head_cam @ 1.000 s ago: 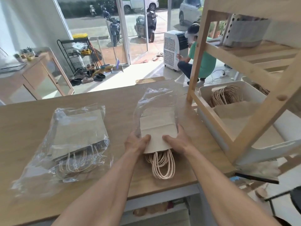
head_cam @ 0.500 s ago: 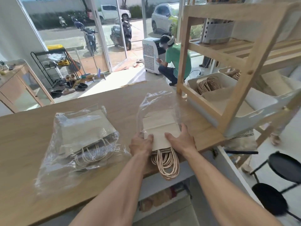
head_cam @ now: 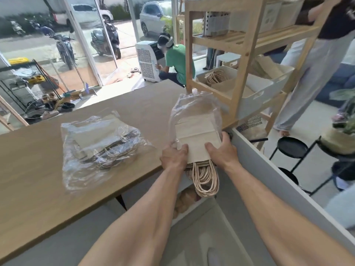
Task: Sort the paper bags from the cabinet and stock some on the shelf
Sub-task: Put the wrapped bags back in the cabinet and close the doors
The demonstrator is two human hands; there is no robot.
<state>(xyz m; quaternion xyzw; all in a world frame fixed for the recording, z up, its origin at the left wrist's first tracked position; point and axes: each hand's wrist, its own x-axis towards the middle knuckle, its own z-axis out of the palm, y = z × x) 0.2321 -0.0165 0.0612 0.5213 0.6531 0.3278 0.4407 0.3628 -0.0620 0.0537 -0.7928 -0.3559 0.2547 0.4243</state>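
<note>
While gripped: cream, plastic-sleeved bag stack [head_cam: 196,139].

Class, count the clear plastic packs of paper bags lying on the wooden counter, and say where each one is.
2. One pack lies flat at the counter's middle, untouched. The other pack sits at the counter's near right edge, held by the left hand and right hand.

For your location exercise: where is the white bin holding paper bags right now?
In the head view, the white bin sits at upper right on the lowest tier of the wooden shelf, beyond the right hand.
</note>
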